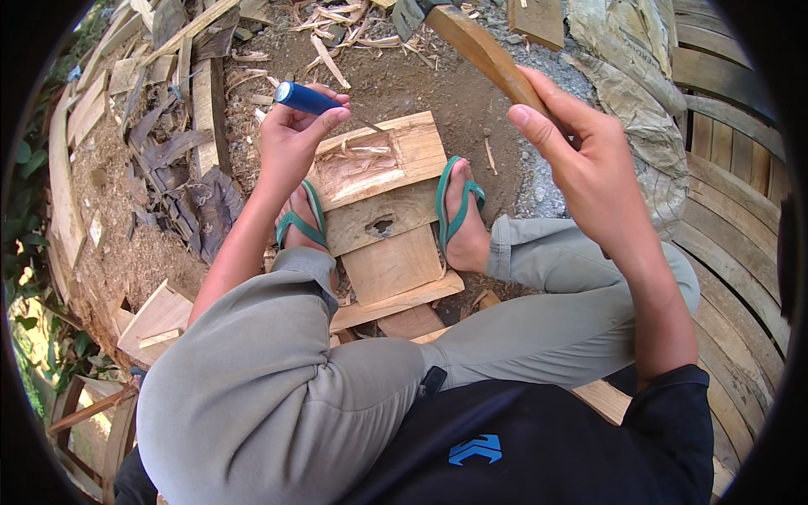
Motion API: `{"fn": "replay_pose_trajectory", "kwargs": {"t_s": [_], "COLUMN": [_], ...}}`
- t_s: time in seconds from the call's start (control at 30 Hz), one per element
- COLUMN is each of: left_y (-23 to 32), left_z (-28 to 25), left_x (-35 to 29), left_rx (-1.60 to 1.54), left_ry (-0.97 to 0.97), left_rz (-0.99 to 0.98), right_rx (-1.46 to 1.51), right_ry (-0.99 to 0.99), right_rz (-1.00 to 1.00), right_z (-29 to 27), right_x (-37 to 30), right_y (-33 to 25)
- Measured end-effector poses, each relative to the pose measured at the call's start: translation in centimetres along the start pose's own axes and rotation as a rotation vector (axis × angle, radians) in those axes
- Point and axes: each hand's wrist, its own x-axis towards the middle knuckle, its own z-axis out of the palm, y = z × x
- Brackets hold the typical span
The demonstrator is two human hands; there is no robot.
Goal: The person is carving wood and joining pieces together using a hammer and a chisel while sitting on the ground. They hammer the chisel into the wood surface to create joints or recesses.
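My left hand (295,130) is closed around the blue handle of a chisel (308,98), whose thin metal shank slants down toward a light wooden block (421,147). A shallow, rough recess with loose shavings is cut in the block's top. Whether the chisel tip touches the wood I cannot tell. Raised to the right, my right hand (585,139) grips the curved handle of a wooden-handled tool (480,55). Its grey metal head (410,18) is partly cut off by the upper edge. The block lies between my feet, which wear green flip-flops (455,202).
Below the block lie a weathered board (353,225) with a dark knot and more wood pieces (391,265). Wood shavings (328,59) litter the dirt. Scrap boards (206,109) are at the left; a crumpled sack (644,109) and curved-looking wooden slats (728,227) are at the right.
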Motion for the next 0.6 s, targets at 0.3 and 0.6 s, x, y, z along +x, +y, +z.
{"fn": "replay_pose_trajectory", "kwargs": {"t_s": [0.3, 0.6], "left_y": [-1.0, -2.4], "left_z": [0.1, 1.3], "left_x": [-0.4, -1.0], "left_rx": [0.007, 0.031], "left_ry": [0.001, 0.029], "left_rz": [-0.031, -0.015], "right_rx": [0.000, 0.002], "right_ry": [0.014, 0.006], "right_rz": [-0.016, -0.006], "right_z": [0.3, 0.4], "right_x": [0.0, -0.1], "right_y": [0.2, 0.3]}}
